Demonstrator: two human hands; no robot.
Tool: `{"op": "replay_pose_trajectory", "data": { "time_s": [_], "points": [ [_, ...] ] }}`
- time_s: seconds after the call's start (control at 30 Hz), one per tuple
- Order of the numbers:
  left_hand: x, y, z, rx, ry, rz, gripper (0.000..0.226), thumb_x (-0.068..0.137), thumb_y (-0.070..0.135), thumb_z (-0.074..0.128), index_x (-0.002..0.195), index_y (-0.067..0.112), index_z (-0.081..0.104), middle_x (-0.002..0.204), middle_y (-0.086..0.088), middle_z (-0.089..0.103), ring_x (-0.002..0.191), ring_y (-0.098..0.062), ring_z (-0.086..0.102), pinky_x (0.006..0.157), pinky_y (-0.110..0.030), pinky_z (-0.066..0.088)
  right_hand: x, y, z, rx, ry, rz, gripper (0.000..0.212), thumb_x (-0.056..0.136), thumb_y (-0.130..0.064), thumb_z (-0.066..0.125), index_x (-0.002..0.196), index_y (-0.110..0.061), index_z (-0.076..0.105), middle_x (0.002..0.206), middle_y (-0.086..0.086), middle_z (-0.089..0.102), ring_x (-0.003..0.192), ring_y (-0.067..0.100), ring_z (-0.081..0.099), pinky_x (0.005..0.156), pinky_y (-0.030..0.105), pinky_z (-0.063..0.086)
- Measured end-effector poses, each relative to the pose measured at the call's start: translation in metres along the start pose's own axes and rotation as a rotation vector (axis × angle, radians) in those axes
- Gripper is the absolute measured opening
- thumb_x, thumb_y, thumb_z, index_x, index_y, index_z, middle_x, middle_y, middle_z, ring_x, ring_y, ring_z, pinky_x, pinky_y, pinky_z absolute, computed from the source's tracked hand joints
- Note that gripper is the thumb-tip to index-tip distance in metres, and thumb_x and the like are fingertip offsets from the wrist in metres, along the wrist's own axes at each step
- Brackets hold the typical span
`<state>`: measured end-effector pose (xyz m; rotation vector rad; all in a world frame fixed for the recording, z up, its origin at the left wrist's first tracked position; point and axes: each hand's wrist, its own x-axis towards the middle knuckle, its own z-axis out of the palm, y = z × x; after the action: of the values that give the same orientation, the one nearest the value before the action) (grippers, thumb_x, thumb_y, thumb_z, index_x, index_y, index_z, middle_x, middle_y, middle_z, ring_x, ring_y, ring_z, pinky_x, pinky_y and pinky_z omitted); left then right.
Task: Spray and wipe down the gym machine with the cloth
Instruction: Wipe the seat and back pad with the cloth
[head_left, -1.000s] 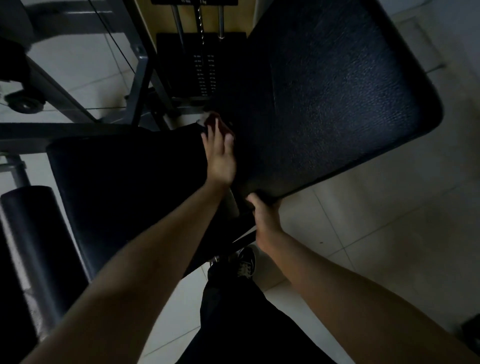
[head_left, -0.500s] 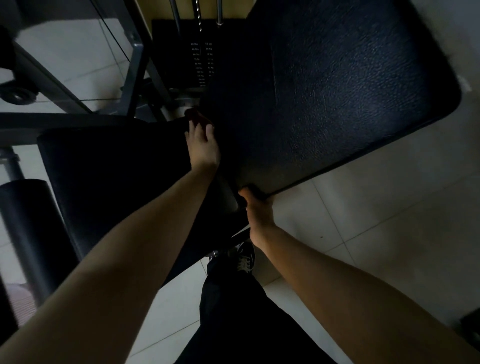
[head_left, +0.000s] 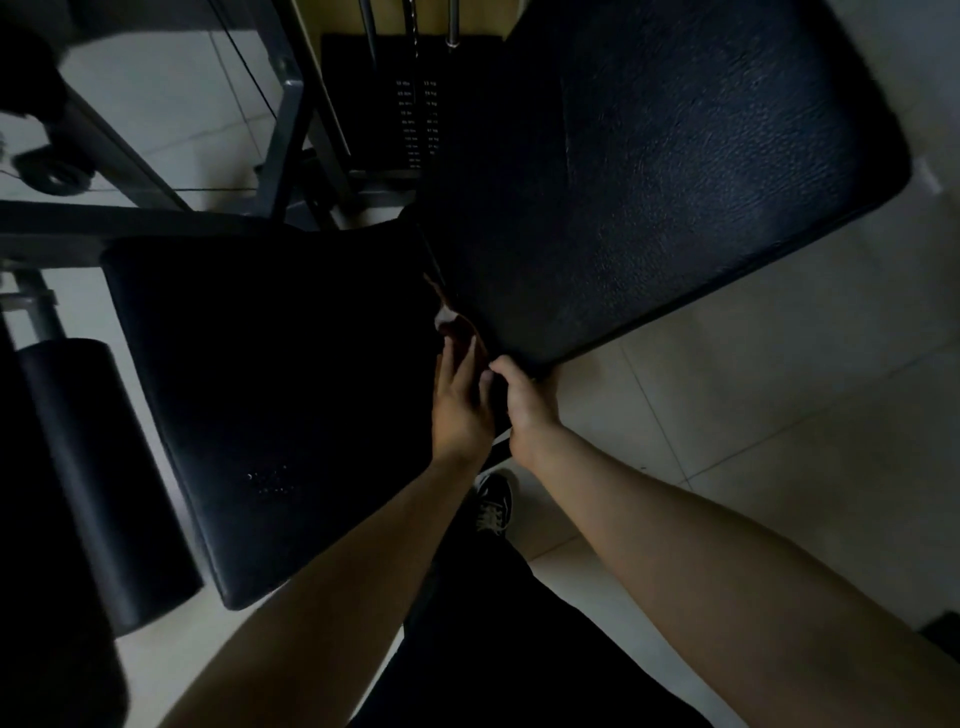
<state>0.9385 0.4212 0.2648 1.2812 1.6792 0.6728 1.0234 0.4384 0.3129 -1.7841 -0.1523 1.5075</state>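
The gym machine has a black seat pad (head_left: 270, 395) on the left and a large black back pad (head_left: 675, 182) on the right, meeting in a narrow gap. A dark reddish cloth (head_left: 457, 327) lies in that gap. My left hand (head_left: 460, 405) presses on the cloth with straight fingers at the near end of the gap. My right hand (head_left: 527, 405) grips the near corner of the back pad, thumb on top and fingers curled under the edge. No spray bottle is in view.
A black roller pad (head_left: 88, 467) sits at the left. The grey steel frame (head_left: 280, 130) and the weight stack (head_left: 415, 119) stand behind the pads. Pale floor tiles (head_left: 753, 415) spread to the right. My black trouser leg and shoe (head_left: 493, 504) are below the hands.
My left hand has slid the cloth along the gap toward me, from the far end to the near corner beside my right hand. The right hand kept its grip on the pad corner.
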Motion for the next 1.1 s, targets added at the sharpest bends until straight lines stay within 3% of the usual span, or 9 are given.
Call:
{"op": "replay_pose_trajectory", "data": {
  "time_s": [0.1, 0.23, 0.4, 0.57, 0.67, 0.77, 0.87, 0.97, 1.1],
  "points": [
    [-0.016, -0.003, 0.006, -0.018, 0.016, 0.053, 0.046, 0.107, 0.03, 0.043, 0.154, 0.03, 0.041, 0.169, 0.006, 0.014, 0.154, -0.011, 0.014, 0.123, -0.038, 0.029, 0.001, 0.004, -0.007, -0.004, -0.023, 0.005, 0.041, 0.087, -0.013, 0.068, 0.119, -0.033, 0.051, 0.103, -0.011, 0.066, 0.088, 0.005, 0.063, 0.066, 0.029, 0.048],
    [-0.025, -0.004, -0.003, -0.015, -0.035, 0.103, 0.042, 0.106, 0.022, 0.048, 0.148, 0.027, 0.05, 0.167, 0.008, 0.018, 0.149, -0.004, 0.022, 0.11, -0.006, 0.028, 0.001, 0.007, -0.009, -0.026, -0.038, -0.012, 0.04, 0.079, -0.011, 0.065, 0.105, -0.04, 0.056, 0.104, -0.004, 0.07, 0.095, 0.021, 0.066, 0.082, 0.045, 0.055],
    [0.008, -0.003, -0.03, -0.148, 0.061, 0.033, 0.041, 0.105, 0.017, 0.052, 0.146, 0.016, 0.051, 0.158, 0.001, 0.041, 0.145, -0.009, 0.036, 0.107, 0.002, 0.022, 0.003, 0.009, -0.009, 0.013, -0.071, -0.07, 0.05, 0.08, -0.006, 0.066, 0.12, -0.034, 0.053, 0.112, -0.003, 0.07, 0.105, 0.019, 0.066, 0.076, 0.028, 0.05],
    [0.052, 0.054, -0.037, -0.443, 0.193, -0.106, 0.039, 0.106, 0.033, 0.049, 0.144, 0.026, 0.055, 0.138, 0.013, 0.06, 0.127, -0.002, 0.055, 0.109, -0.024, 0.044, 0.006, 0.005, -0.014, -0.061, -0.099, -0.073, 0.05, 0.083, -0.007, 0.067, 0.122, -0.034, 0.05, 0.109, -0.006, 0.065, 0.109, 0.018, 0.062, 0.085, 0.029, 0.048],
    [0.044, 0.093, -0.019, -0.42, 0.074, 0.065, 0.046, 0.103, 0.038, 0.051, 0.148, 0.027, 0.049, 0.155, 0.008, 0.046, 0.145, -0.008, 0.038, 0.122, -0.04, 0.032, -0.002, -0.009, -0.015, -0.06, -0.139, -0.064, 0.045, 0.093, -0.008, 0.059, 0.128, -0.033, 0.044, 0.112, -0.01, 0.062, 0.103, 0.01, 0.06, 0.083, 0.026, 0.047],
    [0.028, 0.126, -0.004, -0.233, -0.009, 0.32, 0.047, 0.105, 0.031, 0.05, 0.151, 0.018, 0.043, 0.164, 0.003, 0.027, 0.154, -0.012, 0.017, 0.126, -0.04, 0.015, -0.01, -0.021, -0.023, -0.027, -0.141, -0.15, 0.055, 0.092, -0.037, 0.058, 0.141, -0.019, 0.04, 0.137, 0.0, 0.057, 0.12, 0.013, 0.058, 0.099, 0.031, 0.049],
    [0.021, 0.132, 0.004, -0.063, -0.087, 0.481, 0.05, 0.108, 0.032, 0.043, 0.155, 0.023, 0.032, 0.167, 0.006, 0.01, 0.156, -0.014, -0.002, 0.126, -0.047, 0.003, -0.013, -0.034, -0.039, -0.037, -0.068, -0.276, 0.047, 0.103, -0.028, 0.049, 0.147, -0.018, 0.035, 0.133, -0.002, 0.058, 0.115, 0.005, 0.059, 0.091, 0.018, 0.052],
    [0.023, 0.117, 0.003, -0.007, -0.125, 0.433, 0.052, 0.11, 0.037, 0.037, 0.156, 0.038, 0.013, 0.165, 0.014, -0.007, 0.154, -0.009, -0.016, 0.125, -0.043, -0.006, -0.013, -0.04, -0.05, -0.08, -0.031, -0.376, 0.051, 0.102, -0.019, 0.051, 0.149, -0.023, 0.031, 0.134, -0.003, 0.055, 0.115, 0.002, 0.057, 0.083, 0.012, 0.048],
    [0.024, 0.098, -0.001, -0.054, -0.107, 0.18, 0.054, 0.109, 0.047, 0.033, 0.155, 0.044, 0.004, 0.167, 0.014, -0.01, 0.152, -0.008, -0.018, 0.123, -0.037, -0.008, -0.024, -0.051, -0.05, -0.004, -0.033, -0.355, 0.06, 0.093, -0.001, 0.058, 0.147, -0.015, 0.036, 0.114, -0.01, 0.063, 0.093, -0.008, 0.063, 0.071, 0.006, 0.047]
  ]
}}
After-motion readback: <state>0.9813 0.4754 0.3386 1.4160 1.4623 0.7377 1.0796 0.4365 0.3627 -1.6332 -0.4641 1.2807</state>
